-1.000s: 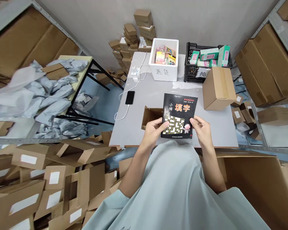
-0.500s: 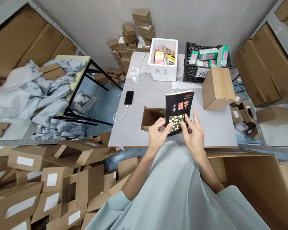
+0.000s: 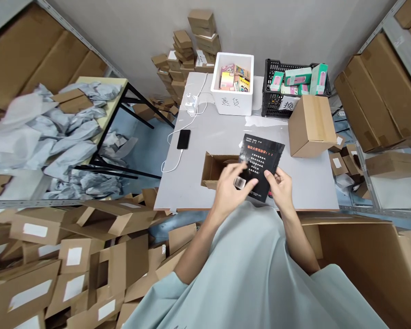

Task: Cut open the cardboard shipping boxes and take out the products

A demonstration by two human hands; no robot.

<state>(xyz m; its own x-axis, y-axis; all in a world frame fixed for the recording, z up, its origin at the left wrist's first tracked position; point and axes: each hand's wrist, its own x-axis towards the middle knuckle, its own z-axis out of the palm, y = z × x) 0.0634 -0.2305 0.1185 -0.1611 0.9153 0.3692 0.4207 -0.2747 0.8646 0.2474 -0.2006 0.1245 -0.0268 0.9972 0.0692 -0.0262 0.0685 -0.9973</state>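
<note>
A black book [image 3: 262, 162] is tilted above the near part of the table, its back cover with white and orange print and a barcode facing me. My right hand [image 3: 281, 185] grips its right edge, thumb on the cover and fingers behind. My left hand [image 3: 231, 185] is at the book's lower left, thumb and fingers spread around the barcode; it looks open, and whether it touches the cover is hard to see. Just behind my left hand stands an open cardboard box [image 3: 210, 171], partly hidden by that hand and the book.
On the grey table [image 3: 205, 132] are a phone [image 3: 184, 139] on a white cable, a white foam box [image 3: 233, 103] of small packages, a black crate [image 3: 269, 87] with green boxes and a closed carton [image 3: 311, 123]. Cartons [image 3: 75, 256] pile at left; a big open box [image 3: 359, 256] stands right.
The book has been turned over from its front cover to its back cover. My left hand has loosened from the book's edge and spread its fingers; my right hand now grips the right edge.
</note>
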